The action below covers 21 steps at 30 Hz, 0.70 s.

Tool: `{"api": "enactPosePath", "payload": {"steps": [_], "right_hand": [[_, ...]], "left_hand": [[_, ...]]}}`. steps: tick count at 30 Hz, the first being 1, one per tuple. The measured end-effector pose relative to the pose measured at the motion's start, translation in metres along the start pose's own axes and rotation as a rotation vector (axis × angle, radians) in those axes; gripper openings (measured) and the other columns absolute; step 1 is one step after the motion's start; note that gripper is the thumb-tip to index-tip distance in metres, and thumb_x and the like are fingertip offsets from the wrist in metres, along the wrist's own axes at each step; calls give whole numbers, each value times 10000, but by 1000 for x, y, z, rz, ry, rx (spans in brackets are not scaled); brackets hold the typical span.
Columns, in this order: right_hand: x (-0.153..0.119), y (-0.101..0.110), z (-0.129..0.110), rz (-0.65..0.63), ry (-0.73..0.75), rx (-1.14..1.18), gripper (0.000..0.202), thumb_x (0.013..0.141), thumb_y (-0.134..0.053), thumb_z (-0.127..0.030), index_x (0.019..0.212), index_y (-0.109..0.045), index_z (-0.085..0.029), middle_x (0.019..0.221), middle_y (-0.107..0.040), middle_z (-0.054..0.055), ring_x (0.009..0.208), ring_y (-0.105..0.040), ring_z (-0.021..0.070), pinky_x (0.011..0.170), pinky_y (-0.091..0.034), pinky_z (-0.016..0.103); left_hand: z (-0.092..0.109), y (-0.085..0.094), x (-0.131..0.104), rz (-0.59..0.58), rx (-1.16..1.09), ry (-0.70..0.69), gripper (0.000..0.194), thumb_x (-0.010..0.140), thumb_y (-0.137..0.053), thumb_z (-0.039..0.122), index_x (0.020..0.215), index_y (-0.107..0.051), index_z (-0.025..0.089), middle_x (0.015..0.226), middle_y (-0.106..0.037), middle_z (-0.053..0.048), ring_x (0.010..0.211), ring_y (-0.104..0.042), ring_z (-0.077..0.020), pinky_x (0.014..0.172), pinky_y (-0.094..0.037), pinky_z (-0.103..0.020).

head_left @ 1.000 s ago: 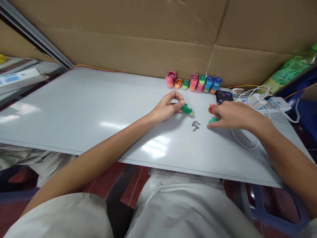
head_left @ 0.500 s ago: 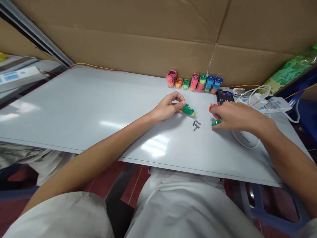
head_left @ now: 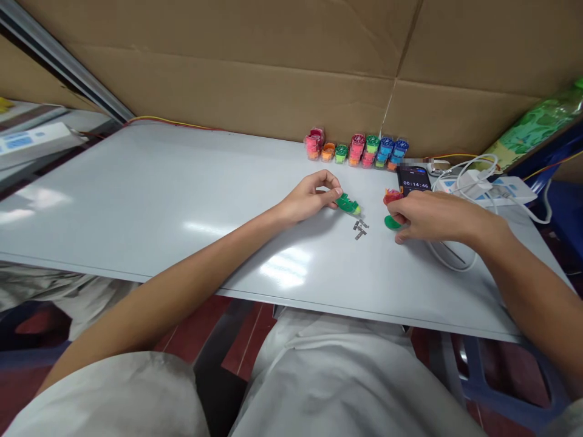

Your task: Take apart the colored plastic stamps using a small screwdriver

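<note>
Roughly midway, by the look of it: green part [head_left: 348, 204] is up off the desk [head_left: 182, 182], L hand [head_left: 307, 199] fingers pinched shut on its end. R hand [head_left: 432, 212] fingers part-curled, thumb a bit apart, right by green oval pc [head_left: 392, 223]; can't tell if they've got hold of it. Red pc [head_left: 392, 196] is just beyond, next to the same fingers. Small metal pcs [head_left: 359, 229] lie loose betw. the hands, unused. Coloured units [head_left: 357, 150] at back, some stacked 2+ high, prob. done; phone [head_left: 413, 177] timer's lit.
</note>
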State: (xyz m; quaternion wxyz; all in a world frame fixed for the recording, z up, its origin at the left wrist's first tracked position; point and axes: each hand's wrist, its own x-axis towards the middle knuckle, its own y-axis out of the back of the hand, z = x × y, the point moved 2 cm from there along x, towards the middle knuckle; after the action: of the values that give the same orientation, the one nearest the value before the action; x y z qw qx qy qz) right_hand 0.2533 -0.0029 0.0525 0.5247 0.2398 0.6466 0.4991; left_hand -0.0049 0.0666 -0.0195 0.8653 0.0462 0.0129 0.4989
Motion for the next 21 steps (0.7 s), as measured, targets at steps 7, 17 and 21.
{"api": "enactPosePath", "payload": {"steps": [7,17,21], "right_hand": [[-2,4,-2,8,11,1,188,932,-576,-389,1018,-668,-248,1040,-730,96,825,-655,250,637,-333,343],[6,-5,3,-17,23,-50,218,959,-510,-319,911,-687,-202,937,-722,118,701,-609,223,608,-319,352],[6,-5,4,-12,14,-64,230,968,-509,-329,912,-692,-201,937,-719,123,712,-613,233,614,-313,353]], "left_hand": [[0,-1,0,2,2,-2,291,903,-832,376,977,-651,161,1033,-658,-55,899,-692,-160,898,-599,-371],[-2,0,1,-4,23,-4,293,906,-827,391,976,-657,163,1003,-679,-60,892,-702,-177,897,-585,-374],[-1,-1,1,-3,19,4,281,886,-838,366,959,-659,162,996,-689,-60,865,-697,-169,883,-574,-369]]}}
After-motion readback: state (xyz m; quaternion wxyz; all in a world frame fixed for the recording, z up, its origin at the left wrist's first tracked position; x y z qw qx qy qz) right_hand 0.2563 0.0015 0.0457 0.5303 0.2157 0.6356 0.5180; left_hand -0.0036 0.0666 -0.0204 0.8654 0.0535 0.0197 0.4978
